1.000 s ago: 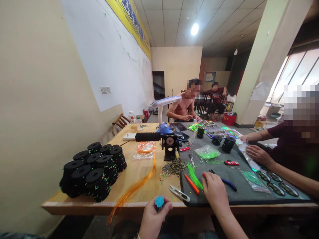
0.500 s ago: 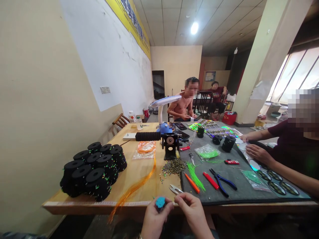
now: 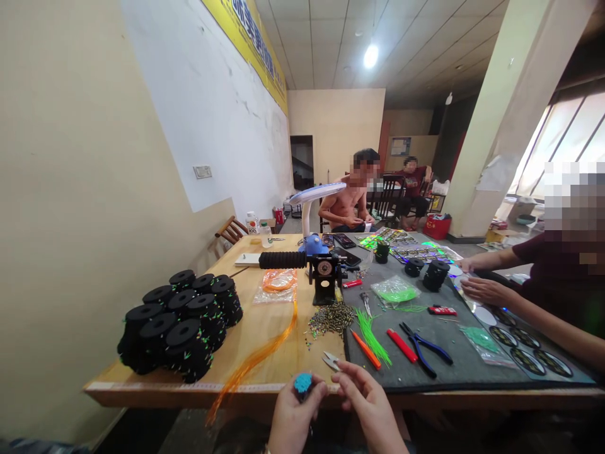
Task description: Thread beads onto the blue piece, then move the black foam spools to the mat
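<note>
Low at the front edge of the table, my left hand (image 3: 295, 413) is closed around a small dark bundle with a bright turquoise end (image 3: 303, 382) facing up. Just to its right is my right hand (image 3: 371, 403), fingertips bent together near the bundle; anything thin between them is too small to make out. Beyond the right fingertips, the blades of small metal snips (image 3: 331, 360) point away to the upper left. My fingers cover their rear part, and I cannot tell whether the hand touches them. A heap of small metal fittings (image 3: 331, 318) lies farther back.
Black foam spools (image 3: 182, 334) stack at left beside orange strands (image 3: 265, 356). A black winding device (image 3: 325, 277) stands mid-table. The grey mat (image 3: 392, 372) bears green strands (image 3: 373, 337), an orange pen (image 3: 366, 350), a red lighter-like stick (image 3: 401, 345) and blue-handled pliers (image 3: 425, 350). Co-worker's hands at right.
My right hand has risen slightly, and its index finger has straightened somewhat. My left hand keeps its hold on the bundle. The whole view has shifted a little.
</note>
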A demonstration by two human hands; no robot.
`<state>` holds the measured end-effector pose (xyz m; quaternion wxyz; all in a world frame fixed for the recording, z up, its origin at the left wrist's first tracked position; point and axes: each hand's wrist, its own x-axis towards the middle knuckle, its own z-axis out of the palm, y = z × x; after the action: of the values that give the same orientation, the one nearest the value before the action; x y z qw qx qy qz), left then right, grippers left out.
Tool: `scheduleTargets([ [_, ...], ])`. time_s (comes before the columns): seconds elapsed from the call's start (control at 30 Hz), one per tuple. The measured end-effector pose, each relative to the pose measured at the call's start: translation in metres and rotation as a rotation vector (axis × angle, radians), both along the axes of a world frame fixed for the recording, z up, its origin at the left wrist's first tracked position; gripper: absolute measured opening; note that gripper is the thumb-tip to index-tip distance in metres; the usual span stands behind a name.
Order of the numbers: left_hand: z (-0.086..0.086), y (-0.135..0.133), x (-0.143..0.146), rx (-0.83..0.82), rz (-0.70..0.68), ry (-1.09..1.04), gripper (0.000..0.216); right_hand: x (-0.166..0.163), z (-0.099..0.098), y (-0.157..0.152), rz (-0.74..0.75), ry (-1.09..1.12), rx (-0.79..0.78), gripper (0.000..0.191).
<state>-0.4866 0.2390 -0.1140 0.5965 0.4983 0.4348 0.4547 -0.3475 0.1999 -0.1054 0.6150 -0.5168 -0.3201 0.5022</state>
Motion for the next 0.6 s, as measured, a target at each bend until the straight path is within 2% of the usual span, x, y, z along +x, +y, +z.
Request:
scheduleTargets([
  [0.13, -0.007, 0.0, 0.003, -0.018, -0.038, -0.038, 0.049, -0.012, -0.012, 0.003, 0.015, 0.034, -0.009, 0.054],
  [0.23, -0.005, -0.002, 0.006, -0.084, -0.069, -0.103, 0.049, -0.015, -0.014, 0.006, 0.028, 0.064, 0.011, 0.048],
  [0.43, 0.008, -0.006, 0.004, -0.298, -0.116, -0.21, 0.035, -0.003, -0.003, 0.007, 0.067, 0.057, 0.059, 0.047],
  [0.6, 0.009, -0.008, 0.001, -0.324, -0.177, -0.256, 0.02, -0.002, 0.006, 0.01, 0.193, -0.114, -0.044, 0.054],
])
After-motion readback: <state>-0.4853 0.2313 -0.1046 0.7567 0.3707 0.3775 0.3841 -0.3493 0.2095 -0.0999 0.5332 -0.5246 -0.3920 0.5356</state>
